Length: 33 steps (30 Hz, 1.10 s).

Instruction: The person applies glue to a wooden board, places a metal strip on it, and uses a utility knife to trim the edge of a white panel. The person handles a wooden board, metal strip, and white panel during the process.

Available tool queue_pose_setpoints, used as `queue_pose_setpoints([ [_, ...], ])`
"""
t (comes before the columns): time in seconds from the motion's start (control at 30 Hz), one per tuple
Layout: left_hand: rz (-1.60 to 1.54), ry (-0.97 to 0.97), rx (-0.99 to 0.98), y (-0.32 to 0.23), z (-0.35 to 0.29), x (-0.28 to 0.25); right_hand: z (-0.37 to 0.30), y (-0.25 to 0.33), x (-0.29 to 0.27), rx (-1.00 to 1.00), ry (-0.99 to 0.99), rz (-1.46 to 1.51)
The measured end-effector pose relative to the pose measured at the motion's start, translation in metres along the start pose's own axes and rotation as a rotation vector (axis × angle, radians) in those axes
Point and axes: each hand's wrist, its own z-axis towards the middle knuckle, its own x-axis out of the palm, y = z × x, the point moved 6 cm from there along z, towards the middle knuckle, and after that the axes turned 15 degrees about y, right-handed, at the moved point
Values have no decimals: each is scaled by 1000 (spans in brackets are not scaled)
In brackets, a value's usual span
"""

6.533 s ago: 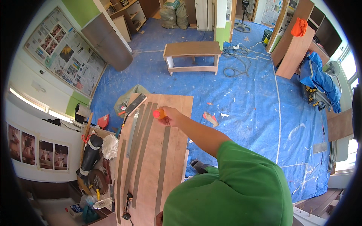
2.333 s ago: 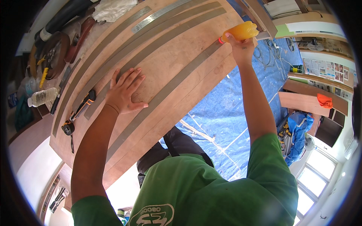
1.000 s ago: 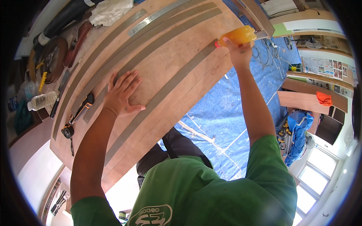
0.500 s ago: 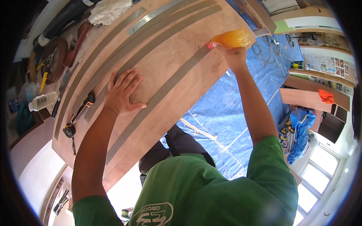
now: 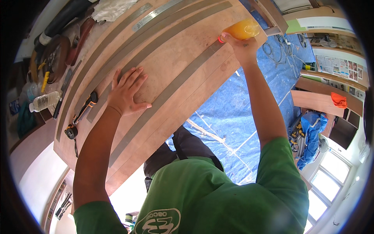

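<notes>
My right hand is wrapped round a clear bottle of amber liquid. The bottle lies tilted on its side, its red cap end at the far end of a brown strip on the wooden board. Whether the tip touches the strip, I cannot tell. With fingers spread, my left hand rests flat on the board, its thumb by the left edge of that same strip. Several more brown strips lie farther left, along with a metal ruler.
A utility knife and a tape measure lie at the board's left. Beyond them are a clear plastic bottle and a crumpled white cloth. Blue sheeting covers the floor at right, with cables on it.
My right hand and the bottle have moved slightly away from me, along the strip toward its far end. My left hand has hardly moved.
</notes>
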Motion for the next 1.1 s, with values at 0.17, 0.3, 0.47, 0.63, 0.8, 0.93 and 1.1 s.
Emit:
queue_pose_setpoints([
  [0.17,-11,4,-5,1,-1,1,-21,17,28,-183,107,73],
  [0.3,-8,-40,23,1,-1,0,-7,9,17,-16,8,40],
  [0.47,-15,-6,3,1,-1,1,-29,21,35,-51,100,56],
  [0.63,-25,-33,17,1,-1,0,-25,13,21,-58,72,49],
  [0.8,-39,-53,33,1,-1,0,-26,-2,11,57,26,171],
  [0.93,-32,-50,25,1,-1,1,-48,16,31,-99,109,97],
  [1.1,-20,-50,31,1,0,1,-20,-1,5,2,33,219],
])
